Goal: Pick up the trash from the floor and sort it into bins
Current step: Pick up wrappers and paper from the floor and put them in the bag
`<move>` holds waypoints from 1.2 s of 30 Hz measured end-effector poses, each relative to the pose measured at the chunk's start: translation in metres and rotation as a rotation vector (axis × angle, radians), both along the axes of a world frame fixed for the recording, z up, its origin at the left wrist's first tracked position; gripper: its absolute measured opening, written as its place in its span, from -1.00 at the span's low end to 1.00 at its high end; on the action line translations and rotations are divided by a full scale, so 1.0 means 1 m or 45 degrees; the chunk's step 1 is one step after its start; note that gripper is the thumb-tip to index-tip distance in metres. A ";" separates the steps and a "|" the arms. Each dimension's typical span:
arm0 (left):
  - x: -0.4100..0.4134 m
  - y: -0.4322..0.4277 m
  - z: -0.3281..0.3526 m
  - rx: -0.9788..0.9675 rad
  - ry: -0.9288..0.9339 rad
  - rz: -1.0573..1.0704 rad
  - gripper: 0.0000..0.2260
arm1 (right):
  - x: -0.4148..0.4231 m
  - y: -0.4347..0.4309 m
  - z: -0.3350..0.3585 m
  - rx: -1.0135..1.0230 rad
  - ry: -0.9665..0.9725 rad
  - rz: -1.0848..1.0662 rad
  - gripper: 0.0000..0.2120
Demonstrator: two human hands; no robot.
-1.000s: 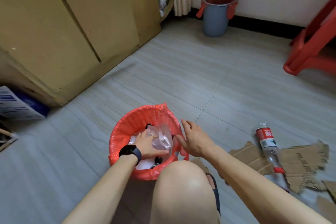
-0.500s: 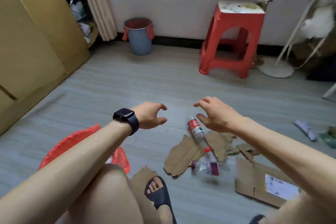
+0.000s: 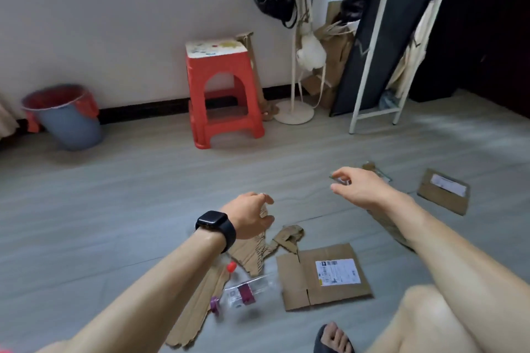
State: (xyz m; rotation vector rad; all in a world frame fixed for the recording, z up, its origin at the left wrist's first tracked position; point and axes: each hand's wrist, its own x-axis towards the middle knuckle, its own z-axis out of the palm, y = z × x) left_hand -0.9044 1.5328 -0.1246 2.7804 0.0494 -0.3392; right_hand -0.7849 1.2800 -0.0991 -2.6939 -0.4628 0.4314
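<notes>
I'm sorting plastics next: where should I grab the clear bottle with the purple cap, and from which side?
Grip the clear bottle round its labelled middle, coming from above with fingers across its width. It lies on its side beside torn cardboard, purple cap toward the left forearm, so the round body is open from above. The left hand is probably nearer.

we note a clear bottle [image 3: 246, 292], purple label and cap, on its side beside torn cardboard [image 3: 258, 252]; a flattened box [image 3: 324, 275] with a white label lies just right; a grey red-lined bin [image 3: 68, 117] stands by the wall.
</notes>
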 end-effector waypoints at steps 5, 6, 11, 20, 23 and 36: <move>0.036 -0.058 0.003 0.041 0.001 -0.105 -0.57 | 0.011 -0.058 -0.017 -0.066 0.123 -0.144 -0.49; 0.045 -0.067 0.004 0.067 0.005 -0.139 -0.57 | 0.012 -0.066 -0.020 -0.076 0.145 -0.164 -0.48; 0.093 -0.104 0.004 0.191 -0.017 -0.271 -0.57 | 0.020 -0.100 -0.044 -0.151 0.175 -0.297 -0.45; 0.185 -0.125 -0.074 0.218 0.122 -0.396 -0.56 | 0.055 -0.143 -0.157 -0.138 0.236 -0.474 -0.49; 0.213 -0.115 -0.117 0.223 0.206 -0.374 -0.55 | 0.079 -0.137 -0.206 -0.122 0.255 -0.457 -0.48; 0.413 -0.152 -0.314 0.294 0.189 -0.432 -0.32 | 0.260 -0.134 -0.353 -0.178 0.022 -0.389 -0.42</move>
